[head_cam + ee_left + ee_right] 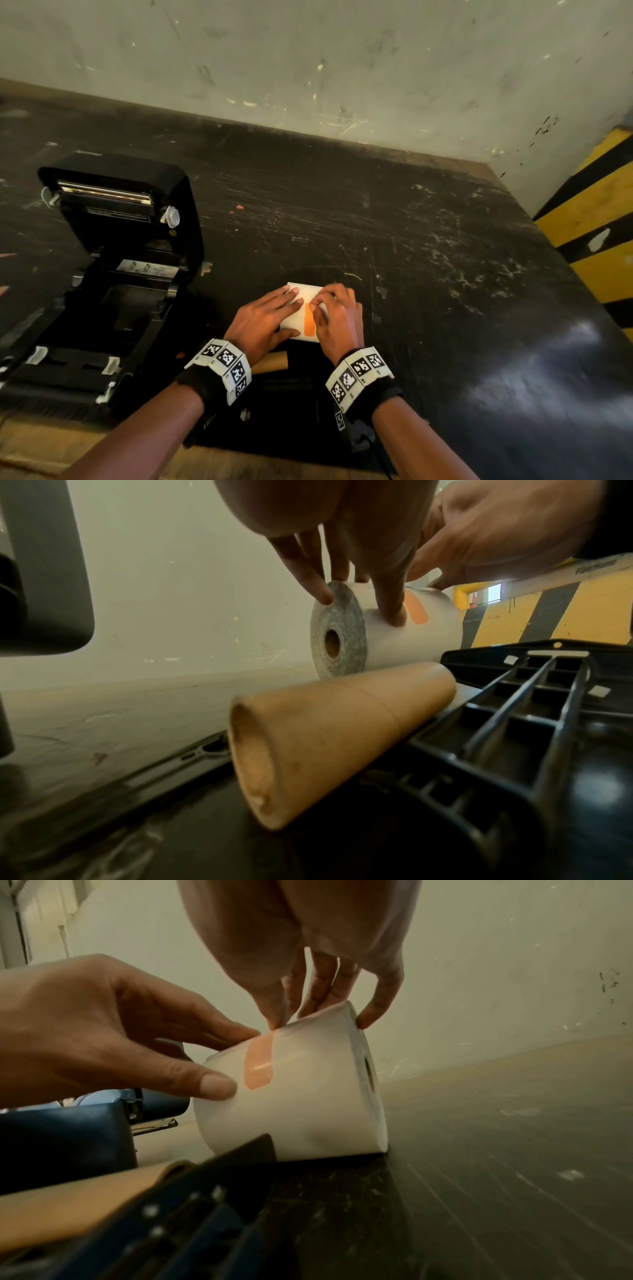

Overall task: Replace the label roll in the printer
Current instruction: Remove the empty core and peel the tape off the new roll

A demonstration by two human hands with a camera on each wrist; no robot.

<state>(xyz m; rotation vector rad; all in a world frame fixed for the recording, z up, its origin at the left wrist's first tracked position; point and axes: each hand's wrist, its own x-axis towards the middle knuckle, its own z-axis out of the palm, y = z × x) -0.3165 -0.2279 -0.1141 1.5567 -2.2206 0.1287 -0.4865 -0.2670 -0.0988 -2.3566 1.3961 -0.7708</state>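
White label roll (306, 290) lies on tabletop (428, 260), right of the open printer (113, 274), long axis L-R. Left hand (263, 322) grips it from above. Right hand (339, 318), nearer the orange tape (309, 325), pinches its far end. Peel prob. runs toward the person.

The label roll (308, 1096) is white with an orange strip (258, 1064); the cardboard core (329, 739) is tan. The printer (113, 240) is black with white tabs. The table (411, 240) is black, scuffed pale. The barrier (596, 212) has yellow-and-black diagonal stripes, and the wristbands (222, 370) carry black-and-white square codes.
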